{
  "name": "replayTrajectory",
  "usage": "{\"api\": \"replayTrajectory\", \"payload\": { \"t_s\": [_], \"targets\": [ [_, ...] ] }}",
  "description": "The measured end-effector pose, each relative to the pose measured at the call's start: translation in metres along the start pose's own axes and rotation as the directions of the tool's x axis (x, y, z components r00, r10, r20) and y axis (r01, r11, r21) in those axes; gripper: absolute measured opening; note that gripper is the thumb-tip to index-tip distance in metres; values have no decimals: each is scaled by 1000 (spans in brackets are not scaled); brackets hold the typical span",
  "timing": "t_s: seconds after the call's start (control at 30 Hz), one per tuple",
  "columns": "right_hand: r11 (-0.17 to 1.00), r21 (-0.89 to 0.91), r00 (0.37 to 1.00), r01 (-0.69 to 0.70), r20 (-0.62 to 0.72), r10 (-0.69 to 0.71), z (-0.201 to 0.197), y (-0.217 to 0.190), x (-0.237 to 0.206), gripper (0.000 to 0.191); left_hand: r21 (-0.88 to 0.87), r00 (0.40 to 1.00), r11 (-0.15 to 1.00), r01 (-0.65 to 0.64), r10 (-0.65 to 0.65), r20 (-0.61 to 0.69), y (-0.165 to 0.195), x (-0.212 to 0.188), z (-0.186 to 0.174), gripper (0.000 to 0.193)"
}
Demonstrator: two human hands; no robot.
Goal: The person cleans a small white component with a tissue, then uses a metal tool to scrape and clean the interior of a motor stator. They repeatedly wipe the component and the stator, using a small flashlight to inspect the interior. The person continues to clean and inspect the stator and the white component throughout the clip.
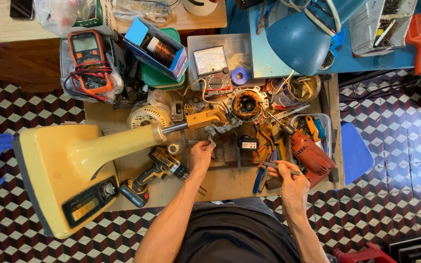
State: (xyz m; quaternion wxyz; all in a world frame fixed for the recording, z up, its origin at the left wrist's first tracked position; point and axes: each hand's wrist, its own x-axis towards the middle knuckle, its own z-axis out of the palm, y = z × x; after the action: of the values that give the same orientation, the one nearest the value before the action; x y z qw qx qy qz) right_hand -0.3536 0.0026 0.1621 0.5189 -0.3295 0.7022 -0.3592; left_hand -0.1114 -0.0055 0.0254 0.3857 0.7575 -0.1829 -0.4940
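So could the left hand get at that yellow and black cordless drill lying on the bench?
Probably yes: the left hand rests just right of the cordless drill, with bare bench between them.

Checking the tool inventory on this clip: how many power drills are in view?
2. A yellow-and-black cordless drill lies left of the left hand; an orange corded drill lies by the right hand. Clutter may hide more.
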Motion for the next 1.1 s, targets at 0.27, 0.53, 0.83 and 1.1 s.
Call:
{"api": "replayTrajectory", "payload": {
  "t_s": [0.27,0.53,0.83,1.1],
  "targets": [
    [821,-399,913,408,202,-356,-24,-15,29,24,403,701,606,-686,698,144,19,-51,48,36],
    [434,-585,724,685,476,-500,-23,16,76,27,510,613,355,-783,576,541,46,-24,94,68],
    [225,-668,703,709,646,-298,3,47,123,48,373,606,508,-776,764,221,89,-89,46,60],
    [169,-658,669,734,658,-346,20,67,122,56,255,709,735,-628,676,-201,184,-106,-17,53]
  ]
}}
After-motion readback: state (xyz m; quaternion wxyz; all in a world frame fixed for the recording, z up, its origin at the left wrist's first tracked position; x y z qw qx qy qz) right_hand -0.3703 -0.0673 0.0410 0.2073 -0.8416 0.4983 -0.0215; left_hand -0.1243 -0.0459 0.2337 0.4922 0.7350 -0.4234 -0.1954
